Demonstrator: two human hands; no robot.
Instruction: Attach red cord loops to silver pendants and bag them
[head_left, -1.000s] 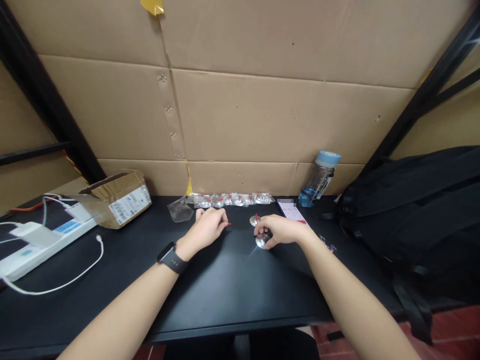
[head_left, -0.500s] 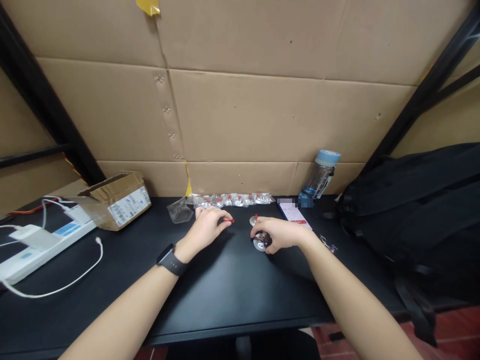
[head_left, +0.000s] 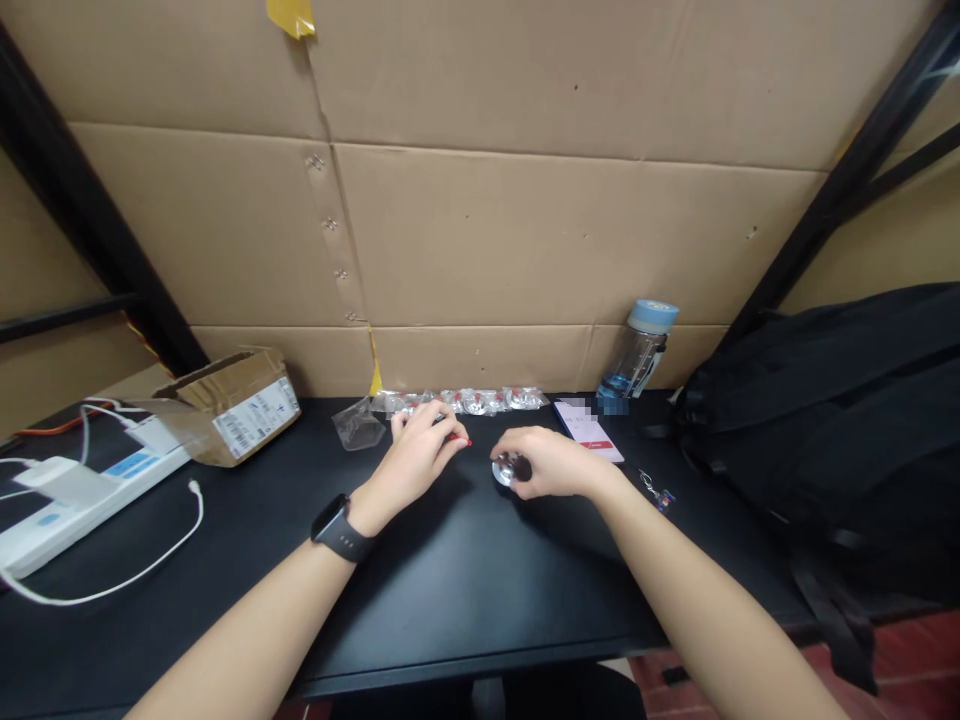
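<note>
My left hand point(head_left: 426, 447), with a dark watch point(head_left: 341, 528) on its wrist, is closed in a pinch over the table. A small red piece point(head_left: 469, 442) pokes out at its fingertips; its kind is too small to make out. To the right, my right hand point(head_left: 547, 461) grips a shiny round disc point(head_left: 507, 470), fingers and thumb around its edge. The two hands are a short distance apart. Behind them lies a row of clear plastic packets point(head_left: 480, 402) holding round discs with red parts. A crumpled clear bag point(head_left: 358, 426) lies left of that row.
On the left are an open cardboard box point(head_left: 255, 415), a white power strip point(head_left: 82, 505) and a white cable point(head_left: 154, 578). A phone point(head_left: 591, 432), keychain point(head_left: 660, 495), water bottle point(head_left: 637, 355) and black backpack point(head_left: 840, 430) occupy the right. A cardboard wall point(head_left: 480, 240) stands behind.
My right hand has shifted slightly left and up with the shiny disc. A second disc with a red tip, seen behind that hand before, is now hidden. My left hand has barely moved.
</note>
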